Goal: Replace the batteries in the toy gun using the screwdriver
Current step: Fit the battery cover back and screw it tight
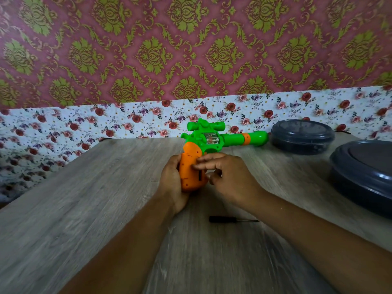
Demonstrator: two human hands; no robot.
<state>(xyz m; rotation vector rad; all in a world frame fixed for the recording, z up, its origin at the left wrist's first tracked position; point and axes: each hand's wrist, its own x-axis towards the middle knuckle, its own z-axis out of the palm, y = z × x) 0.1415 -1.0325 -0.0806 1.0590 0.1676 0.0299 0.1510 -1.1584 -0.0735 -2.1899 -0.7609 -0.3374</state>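
Note:
A green toy gun [214, 140] with an orange grip lies on the wooden table [106, 198], its barrel pointing right. My left hand [171, 183] grips the orange handle from the left side. My right hand [227, 175] touches the handle's right face, with the fingertips curled onto the orange plastic near a small dark slot. A black screwdriver [231, 219] lies loose on the table just in front of my right wrist, its tip pointing right. No batteries are visible.
Two dark grey round lidded containers stand at the right: a smaller one [302, 136] at the back by the gun's muzzle, a larger one [364, 177] nearer the table's right edge. A flowered cloth and patterned wall lie behind the table.

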